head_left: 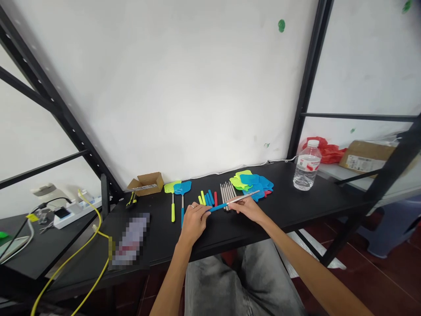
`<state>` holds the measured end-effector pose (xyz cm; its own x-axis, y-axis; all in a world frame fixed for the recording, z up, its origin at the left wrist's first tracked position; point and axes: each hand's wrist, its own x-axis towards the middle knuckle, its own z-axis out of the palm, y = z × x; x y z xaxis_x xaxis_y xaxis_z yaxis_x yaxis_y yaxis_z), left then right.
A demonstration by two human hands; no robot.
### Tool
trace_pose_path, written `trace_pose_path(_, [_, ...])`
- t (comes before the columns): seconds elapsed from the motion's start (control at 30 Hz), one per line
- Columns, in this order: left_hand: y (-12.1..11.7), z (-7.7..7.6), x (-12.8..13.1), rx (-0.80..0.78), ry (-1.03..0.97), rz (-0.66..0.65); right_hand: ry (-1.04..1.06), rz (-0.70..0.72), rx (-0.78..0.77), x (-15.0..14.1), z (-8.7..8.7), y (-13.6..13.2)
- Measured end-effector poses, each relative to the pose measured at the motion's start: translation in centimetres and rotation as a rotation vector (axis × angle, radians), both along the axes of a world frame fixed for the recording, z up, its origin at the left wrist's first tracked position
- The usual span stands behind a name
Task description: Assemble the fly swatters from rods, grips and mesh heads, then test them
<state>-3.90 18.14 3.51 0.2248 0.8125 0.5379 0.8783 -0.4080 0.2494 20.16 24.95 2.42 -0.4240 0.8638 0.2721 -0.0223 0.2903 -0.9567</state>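
Note:
My left hand (pixel 194 220) is closed around a blue grip (pixel 218 207), held level above the black tabletop. From that grip a silver metal rod (pixel 252 193) runs to the right, and my right hand (pixel 247 209) pinches it near the joint. Beyond my hands lie loose yellow-green, blue and red grips (pixel 215 198), with a row of metal rods (pixel 227 191) beside them. Blue and yellow-green fly swatter heads (pixel 256 181) are piled to the right, some red showing underneath. A yellow-green fly swatter (pixel 173 212) and a blue fly swatter (pixel 183 189) lie to the left.
An open cardboard box (pixel 149 184) stands at the back left. A water bottle (pixel 307 166) stands at the right. Yellow cable (pixel 100 219) hangs by the left edge, near a blurred-out item (pixel 131 239) and a power strip (pixel 77 213). Black shelf posts (pixel 311 74) flank the table (pixel 279 210).

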Motion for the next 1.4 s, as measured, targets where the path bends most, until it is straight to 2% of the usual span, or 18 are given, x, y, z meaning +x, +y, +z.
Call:
trace_pose_path(0.2, [-0.1,0.2,0.3,0.048,-0.027,-0.024,-0.081,0.048,0.114,-0.6,0.1,-0.8])
trace_pose_path(0.3, [-0.1,0.1,0.0,0.089,-0.085,0.050,-0.135,-0.051,0.175,-0.4,-0.1,-0.5])
trace_pose_path(0.37, [0.1,0.0,-0.4,0.097,-0.138,0.114,-0.180,-0.247,0.242,0.7,-0.2,0.1])
trace_pose_path(0.5, [0.5,-0.5,-1.2,0.101,-0.314,0.241,-0.435,-0.826,0.322,4.9,0.0,3.0])
trace_pose_path(0.57, [0.6,-0.6,-1.4,0.105,-0.441,0.278,-0.611,-0.955,0.282,7.0,0.5,5.0])
trace_pose_path(0.63, [0.5,-0.5,-1.5,0.102,-0.552,0.301,-0.783,-0.933,0.222,8.5,1.3,7.4])
trace_pose_path(0.73, [0.2,-0.2,-1.5,0.122,-0.660,0.313,-0.940,-0.826,0.146,9.0,2.4,10.7])
trace_pose_path(0.83, [-0.1,-0.1,-1.5,0.165,-0.713,0.310,-1.015,-0.751,0.068,8.5,2.9,13.1])
trace_pose_path(0.93, [-0.2,0.0,-1.4,0.174,-0.729,0.299,-1.047,-0.729,0.004,8.2,2.9,14.2])
trace_pose_path(1.23, [-0.2,-0.3,-1.3,0.158,-0.720,0.260,-0.969,-0.739,-0.073,9.6,2.2,14.9])
trace_pose_path(1.4, [-0.1,-0.9,-1.3,0.164,-0.627,0.213,-0.643,-0.795,-0.203,10.1,2.3,15.7])
